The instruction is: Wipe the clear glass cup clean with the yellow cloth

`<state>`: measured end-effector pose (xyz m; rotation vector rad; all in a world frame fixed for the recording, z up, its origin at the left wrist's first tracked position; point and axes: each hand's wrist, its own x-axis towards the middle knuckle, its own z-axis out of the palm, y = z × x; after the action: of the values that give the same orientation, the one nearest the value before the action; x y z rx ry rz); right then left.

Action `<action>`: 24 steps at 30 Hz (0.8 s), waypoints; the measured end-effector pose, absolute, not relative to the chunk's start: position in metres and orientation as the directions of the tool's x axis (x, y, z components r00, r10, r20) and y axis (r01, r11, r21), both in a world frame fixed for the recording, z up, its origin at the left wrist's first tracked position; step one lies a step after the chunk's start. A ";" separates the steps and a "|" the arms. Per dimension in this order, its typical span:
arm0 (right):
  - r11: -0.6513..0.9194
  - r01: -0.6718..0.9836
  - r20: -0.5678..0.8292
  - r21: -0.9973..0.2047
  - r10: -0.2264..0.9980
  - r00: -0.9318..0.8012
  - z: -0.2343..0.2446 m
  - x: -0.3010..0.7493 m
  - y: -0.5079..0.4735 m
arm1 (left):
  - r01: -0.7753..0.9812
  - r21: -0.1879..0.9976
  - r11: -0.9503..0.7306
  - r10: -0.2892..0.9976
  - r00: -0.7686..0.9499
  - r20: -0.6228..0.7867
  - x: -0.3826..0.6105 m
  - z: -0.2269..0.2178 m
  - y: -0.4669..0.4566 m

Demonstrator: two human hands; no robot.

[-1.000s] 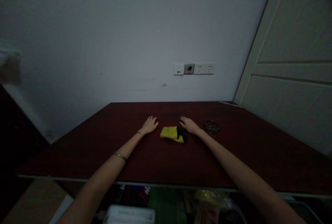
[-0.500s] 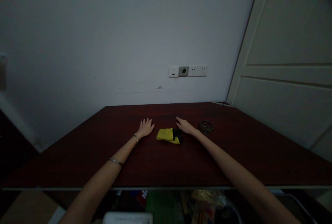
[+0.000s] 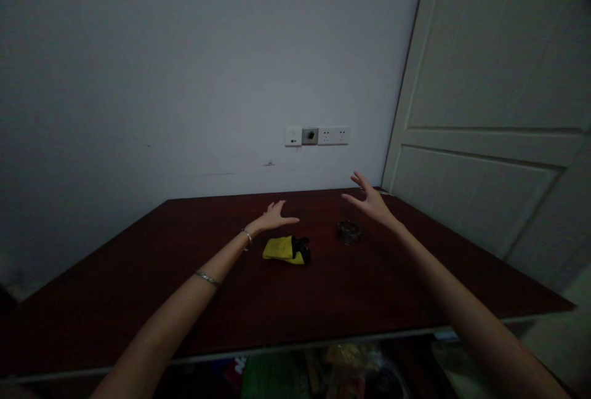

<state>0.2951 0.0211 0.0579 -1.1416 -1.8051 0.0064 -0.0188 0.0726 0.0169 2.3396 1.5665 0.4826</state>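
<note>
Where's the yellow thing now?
Low in the head view's middle, the yellow thing lies on the table, near the left hand, left of the round thing.

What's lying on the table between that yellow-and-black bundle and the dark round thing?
In the head view, only a strip of dark red tabletop shows between the yellow-and-black bundle and the dark round thing.

Dim, cool light leaves the plain grey-white wall [image 3: 221, 66] palest near its middle, grainy toward the left; deep shadow lies beneath the dark red-brown tabletop [image 3: 277, 306].
</note>
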 end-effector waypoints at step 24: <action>0.330 0.593 0.244 -0.734 0.944 -0.223 -0.039 0.360 0.018 | 0.660 0.379 -0.649 0.734 0.675 0.082 0.144 -0.027 0.081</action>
<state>0.3597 0.0182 -0.0395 -1.3496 -1.9209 0.6618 0.1439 0.0811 -0.0267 2.5713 1.1042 0.3271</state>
